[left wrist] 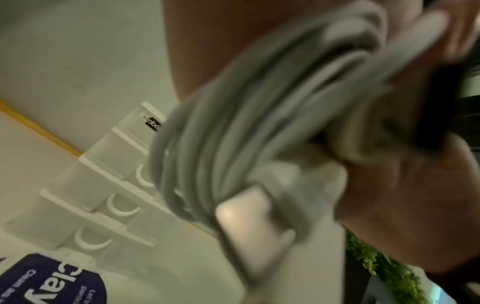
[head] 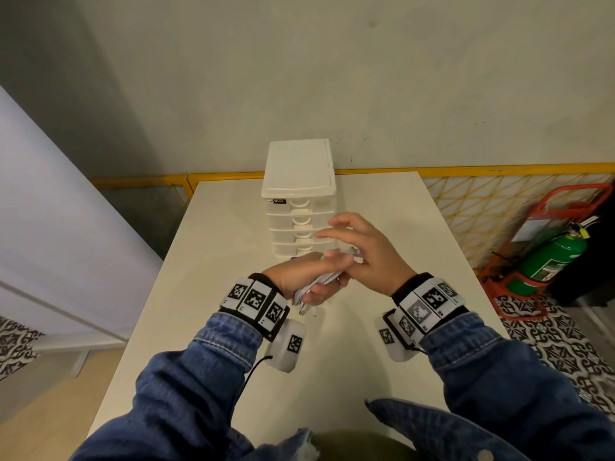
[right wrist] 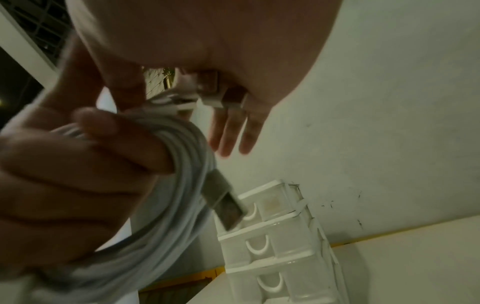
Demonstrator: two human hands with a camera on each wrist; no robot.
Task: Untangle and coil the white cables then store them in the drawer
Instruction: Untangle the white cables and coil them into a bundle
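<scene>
A coil of white cables (head: 321,280) sits in my left hand (head: 298,277), whose fingers (right wrist: 85,156) curl round the bundle (right wrist: 179,185) above the table. One USB plug (right wrist: 224,202) sticks out of the coil (left wrist: 233,133) and shows blurred in the left wrist view (left wrist: 249,216). My right hand (head: 364,251) lies over the coil's far end. Its thumb presses on the bundle, its long fingers (right wrist: 233,133) are stretched out, and a white connector (right wrist: 211,92) is held against its palm. The white drawer unit (head: 299,197) stands just behind both hands with every drawer closed.
A white table (head: 226,327) carries the drawer unit (right wrist: 272,246) at its far edge by the wall. A purple printed label (left wrist: 52,277) lies near the unit's base. A green fire extinguisher (head: 552,257) in a red stand is on the floor at right, beyond a yellow rail (head: 499,169).
</scene>
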